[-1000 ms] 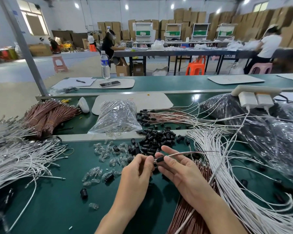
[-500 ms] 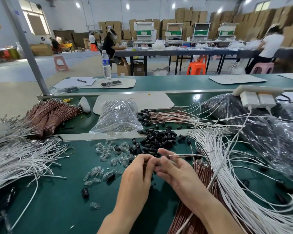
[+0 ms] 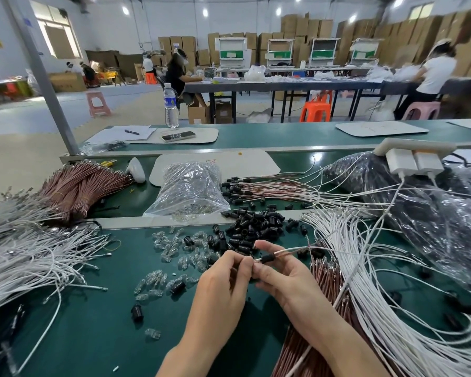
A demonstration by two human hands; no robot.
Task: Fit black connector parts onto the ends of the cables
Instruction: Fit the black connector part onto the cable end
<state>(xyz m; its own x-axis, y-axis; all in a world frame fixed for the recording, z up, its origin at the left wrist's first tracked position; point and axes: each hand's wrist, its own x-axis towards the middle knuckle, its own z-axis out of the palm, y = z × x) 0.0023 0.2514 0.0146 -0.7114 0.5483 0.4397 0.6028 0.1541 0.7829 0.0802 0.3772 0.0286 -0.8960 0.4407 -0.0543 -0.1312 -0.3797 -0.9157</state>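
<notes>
My left hand (image 3: 223, 278) and my right hand (image 3: 280, 273) meet over the green bench (image 3: 93, 336). Between their fingertips sits a small black connector part (image 3: 268, 258) on the end of a thin white-and-brown cable pair (image 3: 297, 250) that runs off to the right. My left fingertips pinch the cable tip just left of the part. My right fingers curl under and around the part and cable. A heap of loose black connector parts (image 3: 256, 227) lies just beyond my hands. White cables (image 3: 365, 281) fan out at the right, brown ones (image 3: 324, 273) beneath them.
Clear glass bulbs (image 3: 174, 251) are scattered left of my hands, with stray black parts (image 3: 137, 312) nearer me. A clear bag (image 3: 188, 189), bundled brown cables (image 3: 76, 186) and white cables (image 3: 25, 257) lie left; dark bags (image 3: 433, 213) and a power strip (image 3: 413, 156) sit right.
The black part now shows slid onto the cable end between my fingertips. Both hands have stayed close together in the same spot.
</notes>
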